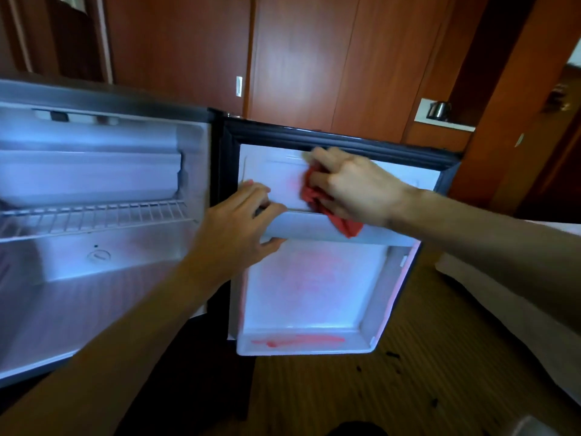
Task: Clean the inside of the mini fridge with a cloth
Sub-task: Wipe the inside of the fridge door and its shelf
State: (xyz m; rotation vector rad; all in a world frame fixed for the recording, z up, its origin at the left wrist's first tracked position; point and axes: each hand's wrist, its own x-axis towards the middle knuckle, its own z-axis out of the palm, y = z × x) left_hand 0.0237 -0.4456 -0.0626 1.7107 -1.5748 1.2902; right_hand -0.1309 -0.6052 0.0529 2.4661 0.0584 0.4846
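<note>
Nearest, at the frame's lower edge: striped carpet with a few dark specks below the open mini fridge door. On the door's inner panel, a white door shelf crossing the middle and a lower bin showing a reddish tint, likely a reflection.

Left hand gripping the left end of the door shelf, fingers over its top edge and thumb curled beneath, steadying the door. Right hand clamped on a bunched red cloth, pressing it against the upper door panel just above the shelf, part of the cloth hanging over the shelf front.

To the left, the mini fridge cabinet standing open, with wire rack and freezer box inside.

Best done with firm, overlapping strokes along the panel, working into the corners under the black gasket, bracing the door to stop it swinging. Shelf ledge probably next.

Farther back: wood-panelled wall, kettle on a ledge.
</note>
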